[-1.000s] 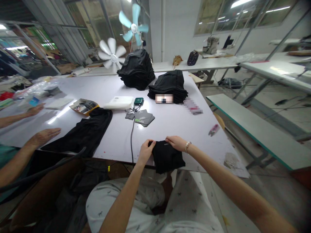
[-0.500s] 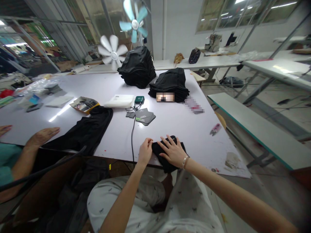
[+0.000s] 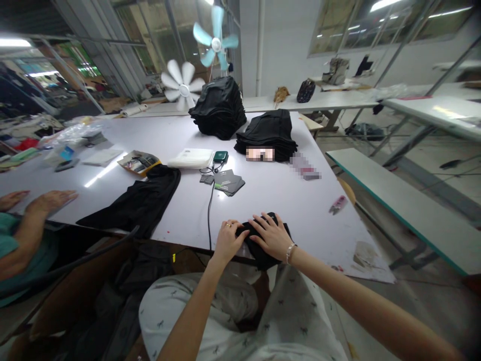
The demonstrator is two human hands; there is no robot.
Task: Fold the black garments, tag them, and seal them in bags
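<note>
**Black cloth (image 3: 263, 256) at the near edge of the tabletop (image 3: 311, 215)**

The right hand (image 3: 271, 238) lies open and spread on the cloth, which slightly overhangs. The left hand (image 3: 228, 241) bends over the cloth's left side; whether it grips cannot be told. Gray cards (image 3: 229, 182) lie farther back.

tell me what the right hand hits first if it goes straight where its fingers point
Past the black cloth under the right hand, probably the grey cards; depth is unclear, and the left hand sits close beside that line.
</note>
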